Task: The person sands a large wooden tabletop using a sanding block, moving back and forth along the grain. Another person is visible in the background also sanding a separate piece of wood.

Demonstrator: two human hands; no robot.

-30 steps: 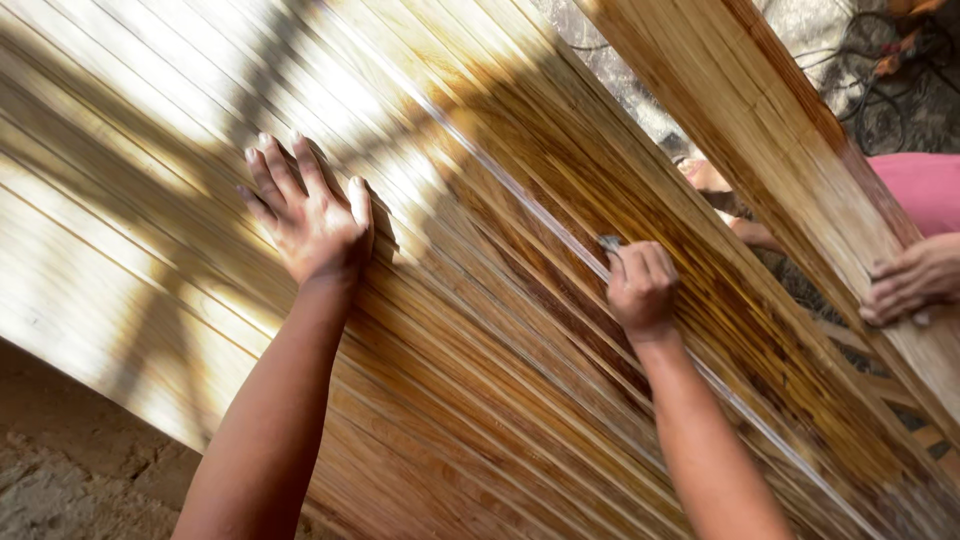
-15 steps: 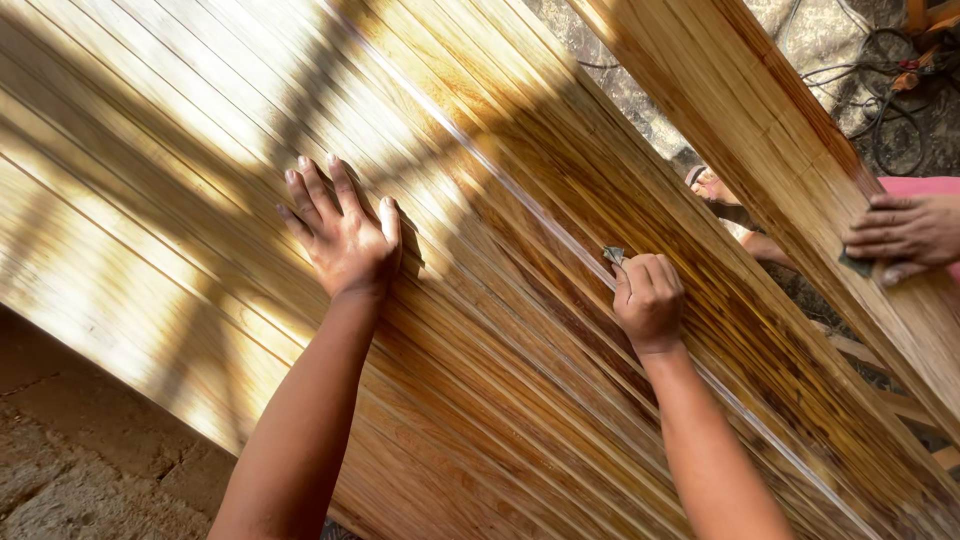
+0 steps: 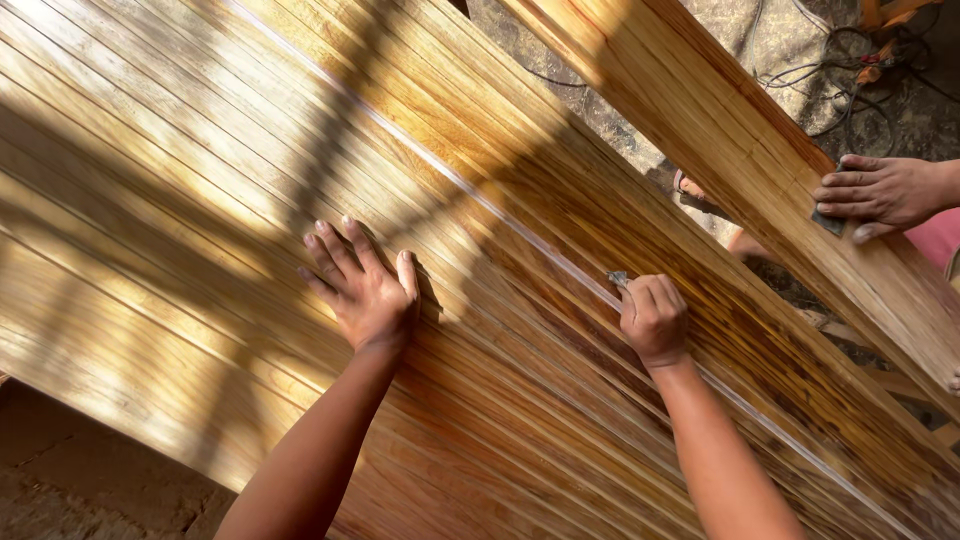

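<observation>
Left hand (image 3: 365, 290) spread flat, bracing the ribbed golden wooden panel (image 3: 200, 200); right hand (image 3: 652, 318) fisted on a small grey sanding scrap (image 3: 618, 279); best kept along the pale groove (image 3: 480, 200).

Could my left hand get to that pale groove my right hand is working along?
Probably yes: the left hand lies flat on the grooved wooden panel, with bare wood between it and the pale groove near the right hand.

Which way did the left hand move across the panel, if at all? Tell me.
Yes, slightly. The left hand slid down-right across the panel, nearer its lower edge and nearer the right hand gripping a tool.
</observation>
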